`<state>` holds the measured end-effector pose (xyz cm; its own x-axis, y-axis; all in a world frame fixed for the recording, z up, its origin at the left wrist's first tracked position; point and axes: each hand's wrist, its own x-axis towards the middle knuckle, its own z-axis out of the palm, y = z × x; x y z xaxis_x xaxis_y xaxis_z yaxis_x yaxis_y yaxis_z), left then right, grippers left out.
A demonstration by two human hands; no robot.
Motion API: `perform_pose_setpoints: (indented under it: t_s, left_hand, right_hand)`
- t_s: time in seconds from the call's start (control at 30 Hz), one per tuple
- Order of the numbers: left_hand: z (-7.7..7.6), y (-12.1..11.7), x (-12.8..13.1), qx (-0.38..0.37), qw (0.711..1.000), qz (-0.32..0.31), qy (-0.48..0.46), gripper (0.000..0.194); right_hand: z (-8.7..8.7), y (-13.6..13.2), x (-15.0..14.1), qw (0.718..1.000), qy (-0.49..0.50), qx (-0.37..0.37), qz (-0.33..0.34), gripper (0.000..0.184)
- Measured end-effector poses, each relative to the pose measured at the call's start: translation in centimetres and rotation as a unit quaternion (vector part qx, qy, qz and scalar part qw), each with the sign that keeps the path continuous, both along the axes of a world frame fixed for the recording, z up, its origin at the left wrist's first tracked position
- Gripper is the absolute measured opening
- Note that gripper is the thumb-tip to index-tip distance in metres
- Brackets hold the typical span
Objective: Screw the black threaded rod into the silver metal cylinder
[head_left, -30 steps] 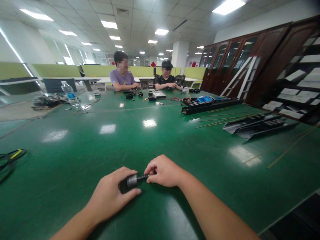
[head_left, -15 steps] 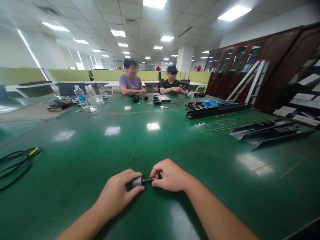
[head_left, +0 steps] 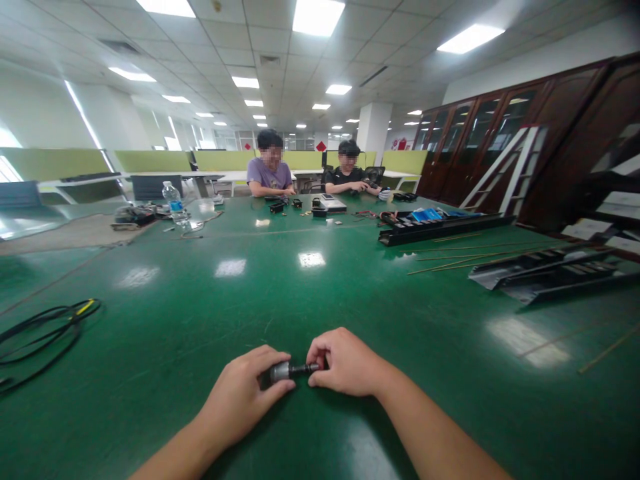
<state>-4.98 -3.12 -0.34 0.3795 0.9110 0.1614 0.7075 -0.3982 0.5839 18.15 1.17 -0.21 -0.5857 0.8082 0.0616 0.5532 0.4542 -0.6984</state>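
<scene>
My left hand (head_left: pixel 240 397) is closed around the grey cylindrical end of a small metal part (head_left: pixel 281 371) resting on the green table (head_left: pixel 300 293). A thin dark threaded shaft (head_left: pixel 303 367) sticks out of that part to the right. My right hand (head_left: pixel 347 364) pinches the shaft's far end with thumb and fingers curled. Both hands sit close together near the table's front edge.
A coil of black cable (head_left: pixel 43 330) lies at the left. Black metal trays (head_left: pixel 543 273) and thin rods (head_left: pixel 465 257) lie at the right, with a long black tray (head_left: pixel 440 227) behind. Two people (head_left: pixel 270 173) sit at the far end with small parts. A water bottle (head_left: pixel 173 200) stands far left.
The view has tilted up and shifted, so my hands sit lower in frame. Both hands keep the same grip on the part and shaft.
</scene>
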Motion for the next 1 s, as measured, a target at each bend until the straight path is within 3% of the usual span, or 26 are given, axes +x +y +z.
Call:
perform_pose_setpoints:
  t_s: [1.0]
  left_hand:
    - [0.65,-0.15,0.07,-0.009,1.0,0.015,-0.001,0.022]
  right_hand:
    - [0.26,-0.28,-0.26,1.0,-0.018,0.018,-0.004,0.015]
